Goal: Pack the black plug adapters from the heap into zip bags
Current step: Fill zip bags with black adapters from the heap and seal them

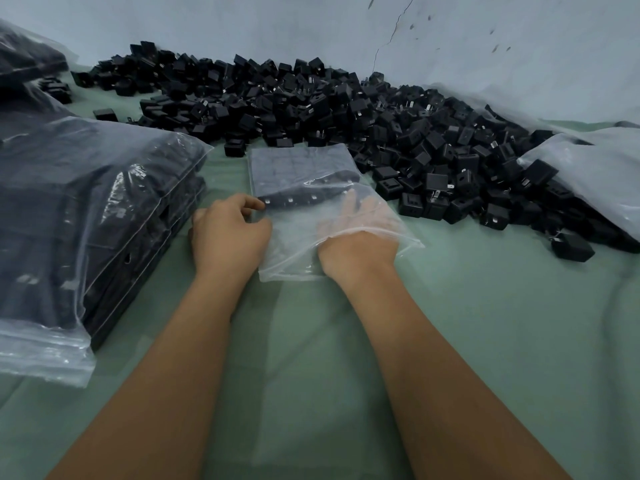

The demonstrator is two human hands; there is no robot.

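Note:
A clear zip bag (294,244) lies flat on the green cloth at the centre, its far half filled with rows of black plug adapters (298,171). My right hand (356,233) is pushed inside the bag's open mouth, fingers straight and reaching toward the nearest row of adapters. My left hand (228,233) sits at the bag's left edge, thumb and fingers pinching the plastic beside the adapters. The heap of loose black adapters (346,109) stretches across the far side and down the right.
A tall stack of filled zip bags (86,209) stands at the left. Another large plastic bag (595,168) lies over the heap at the right. A pale wall (311,26) runs behind the heap. Green cloth (485,306) covers the surface.

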